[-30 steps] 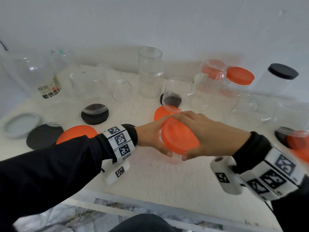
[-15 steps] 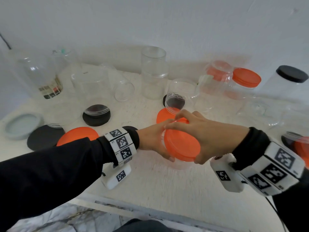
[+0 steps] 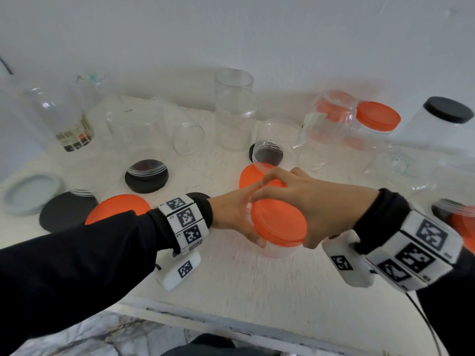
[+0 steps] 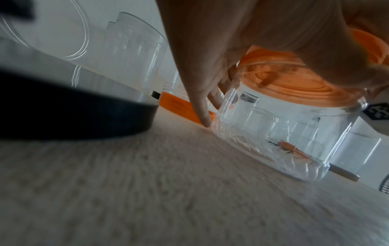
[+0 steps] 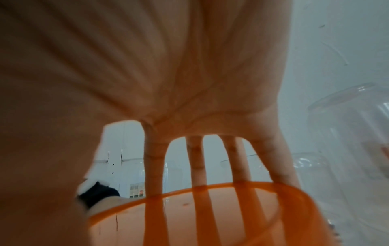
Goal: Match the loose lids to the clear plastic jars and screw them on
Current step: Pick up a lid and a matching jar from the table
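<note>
- The white counter [image 3: 270,283], against a pale wall, carries many clear jars and loose lids.
- A short clear jar [image 4: 273,133] stands on it, the left hand [image 3: 231,214] wrapped round its side.
- The right hand [image 3: 316,204] grips the orange lid [image 3: 279,224] atop that jar, fingers curled over the rim.
- A far-left jar's label is unreadable.

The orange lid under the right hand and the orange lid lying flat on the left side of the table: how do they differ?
The orange lid under the right hand sits tilted on a clear jar that the left hand steadies; the right hand grips its rim. The flat orange lid lies on the table, untouched, on no jar, partly hidden by the left sleeve. Both are round and orange.
</note>
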Demonstrator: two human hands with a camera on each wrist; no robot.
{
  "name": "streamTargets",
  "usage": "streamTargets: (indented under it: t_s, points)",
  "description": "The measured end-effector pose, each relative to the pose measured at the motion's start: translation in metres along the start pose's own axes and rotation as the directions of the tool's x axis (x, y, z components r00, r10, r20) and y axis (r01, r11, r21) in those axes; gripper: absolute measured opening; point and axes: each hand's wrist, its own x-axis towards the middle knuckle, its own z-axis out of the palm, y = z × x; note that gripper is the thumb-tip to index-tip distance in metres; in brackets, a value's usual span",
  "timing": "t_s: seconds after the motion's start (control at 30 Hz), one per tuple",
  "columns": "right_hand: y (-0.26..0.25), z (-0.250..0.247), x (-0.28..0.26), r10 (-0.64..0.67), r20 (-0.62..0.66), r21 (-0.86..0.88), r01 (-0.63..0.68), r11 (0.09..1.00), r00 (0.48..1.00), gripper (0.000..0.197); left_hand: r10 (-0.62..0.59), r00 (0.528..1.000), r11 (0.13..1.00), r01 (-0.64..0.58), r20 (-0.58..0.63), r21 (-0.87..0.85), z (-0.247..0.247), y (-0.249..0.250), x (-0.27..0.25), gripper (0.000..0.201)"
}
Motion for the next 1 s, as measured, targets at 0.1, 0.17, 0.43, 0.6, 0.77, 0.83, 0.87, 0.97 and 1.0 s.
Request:
streamTargets:
  t_s: [0.1,0.17,0.43,0.6,0.77,0.83,0.87,0.97,1.0]
  points:
    - [0.001,0.001,0.001,0.004,-0.018,-0.003,-0.004,1.000,1.000,0.102,0.010,1.000,1.000,-0.009,0.009,-0.009,0.001,0.005,-0.003,0.112]
    - [0.001,0.002,0.001,0.019,-0.026,-0.001,-0.019,1.000,0.999,0.104,-0.006,1.000,1.000,0.007,0.027,-0.019,0.001,0.007,-0.005,0.111]
    - [-0.012,0.009,-0.003,0.270,-0.172,-0.112,-0.291,0.950,0.947,0.102,-0.065,0.997,0.997,0.066,-0.030,0.026,0.003,0.002,-0.004,0.111]
    - [-0.007,0.009,-0.012,0.119,-0.023,-0.003,-0.119,0.993,0.993,0.101,-0.082,0.996,0.995,0.084,-0.030,0.056,0.001,0.001,-0.004,0.105]
    - [-0.006,0.012,-0.008,0.063,-0.027,0.012,-0.063,0.998,0.998,0.088,-0.050,0.999,0.998,0.051,-0.021,0.047,0.003,0.003,-0.003,0.111]
    - [-0.013,0.014,-0.007,0.160,-0.124,-0.035,-0.166,0.986,0.979,0.087,-0.054,0.997,0.997,0.057,-0.050,0.049,0.002,0.002,-0.003,0.100]
    - [-0.016,0.014,-0.006,0.217,-0.159,-0.061,-0.229,0.972,0.963,0.088,-0.056,0.997,0.997,0.059,-0.061,0.054,0.002,0.001,-0.003,0.098]
    - [-0.019,0.016,-0.006,0.281,-0.168,-0.123,-0.303,0.945,0.945,0.097,-0.053,0.996,0.995,0.059,-0.073,0.083,0.002,0.000,-0.003,0.095]
    - [-0.018,0.015,-0.006,0.251,-0.134,-0.097,-0.265,0.959,0.959,0.098,-0.060,0.995,0.994,0.067,-0.079,0.091,0.002,0.000,-0.003,0.095]
